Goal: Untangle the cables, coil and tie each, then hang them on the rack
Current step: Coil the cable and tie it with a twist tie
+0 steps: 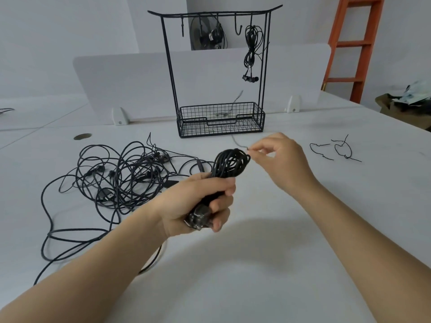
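This looks like an office. A white table point(268, 264) carries a clamped privacy divider point(130, 82) and a cable grommet point(82, 136). An orange ladder point(354, 43) leans behind.

coiled cable point(219, 167) held; tangled cables point(130, 173) left; rack point(193, 127) behind

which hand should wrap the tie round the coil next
Probably the right hand: it pinches the tie beside the coil, while the left hand is busy gripping that coil.
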The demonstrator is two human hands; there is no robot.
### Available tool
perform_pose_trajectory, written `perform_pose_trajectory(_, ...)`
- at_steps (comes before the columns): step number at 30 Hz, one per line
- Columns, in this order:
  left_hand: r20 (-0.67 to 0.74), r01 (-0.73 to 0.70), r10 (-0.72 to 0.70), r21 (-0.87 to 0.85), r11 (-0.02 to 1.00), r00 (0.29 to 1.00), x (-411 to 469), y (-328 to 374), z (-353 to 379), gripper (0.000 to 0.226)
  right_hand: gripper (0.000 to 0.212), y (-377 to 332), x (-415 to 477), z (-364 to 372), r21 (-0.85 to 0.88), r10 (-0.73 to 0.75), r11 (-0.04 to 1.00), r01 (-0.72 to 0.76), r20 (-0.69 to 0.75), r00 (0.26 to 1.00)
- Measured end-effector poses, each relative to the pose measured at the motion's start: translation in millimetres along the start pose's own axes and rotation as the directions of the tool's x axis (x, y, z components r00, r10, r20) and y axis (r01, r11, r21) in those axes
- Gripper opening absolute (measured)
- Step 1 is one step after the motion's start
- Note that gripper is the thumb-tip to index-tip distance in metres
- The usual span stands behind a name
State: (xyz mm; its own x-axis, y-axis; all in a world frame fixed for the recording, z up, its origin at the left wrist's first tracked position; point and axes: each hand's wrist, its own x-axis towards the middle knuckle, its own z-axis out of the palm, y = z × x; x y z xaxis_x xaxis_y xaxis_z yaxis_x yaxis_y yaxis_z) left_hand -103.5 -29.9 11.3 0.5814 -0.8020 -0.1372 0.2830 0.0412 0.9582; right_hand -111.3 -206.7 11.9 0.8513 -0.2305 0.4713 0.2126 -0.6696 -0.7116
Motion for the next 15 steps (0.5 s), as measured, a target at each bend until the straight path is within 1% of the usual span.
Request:
perform_pose_trajectory(1, 0.040, -0.015, 0.014, 0.012, 1.000, 0.999, -1.4, 0.2, -1.1, 0.019, 0.010, -1.5, -2.3, 0.4, -0.034, -0.036, 0.999, 0.038, 0.068, 0.997)
perform_pose_trajectory(3, 0.117, -0.032, 0.027, 0.040, 0.999, 0.993, -3.3, -0.5, -1.7, 0.016, 0.021, -8.0, -9.6, 4.3, -0.092, -0.097, 0.989, 0.120, 0.221, 0.971)
perform_pose_trajectory(4, 0.144, -0.032, 0.024, 0.057, 0.998, 0.989, -3.5, -1.1, -2.5, 0.016, 0.020, -10.2, -12.2, 7.1, -0.122, -0.128, 0.979, 0.165, 0.264, 0.956)
perform_pose_trajectory(5, 0.157, -0.028, 0.016, 0.075, 0.997, 0.987, -3.3, -1.6, -3.8, 0.016, 0.017, -10.7, -13.3, 10.1, -0.121, -0.165, 0.972, 0.203, 0.270, 0.949)
perform_pose_trajectory(7, 0.159, -0.012, -0.006, 0.113, 0.994, 0.987, -3.0, -1.9, -7.1, 0.016, 0.019, -9.9, -13.9, 14.2, -0.042, -0.245, 0.965, 0.260, 0.218, 0.945)
perform_pose_trajectory(9, 0.126, -0.001, -0.018, 0.150, 0.989, 0.992, -3.1, -0.9, -10.4, 0.016, 0.019, -9.3, -11.8, 14.1, 0.043, -0.298, 0.954, 0.296, 0.199, 0.933)
perform_pose_trajectory(10, 0.095, 0.004, -0.020, 0.164, 0.987, 0.995, -3.2, -0.1, -11.8, 0.015, 0.020, -8.7, -11.1, 12.8, 0.080, -0.302, 0.953, 0.291, 0.208, 0.930)
perform_pose_trajectory(12, 0.012, 0.007, -0.009, 0.191, 0.982, 1.000, -2.5, 2.1, -13.3, 0.011, 0.028, -7.2, -11.0, 10.0, 0.141, -0.260, 0.963, 0.232, 0.234, 0.937)
perform_pose_trajectory(15, -0.090, -0.028, 0.056, 0.287, 0.958, 0.994, -1.1, 5.6, -15.8, 0.019, 0.027, -7.3, -10.7, 10.2, 0.165, -0.213, 0.971, 0.176, 0.245, 0.946)
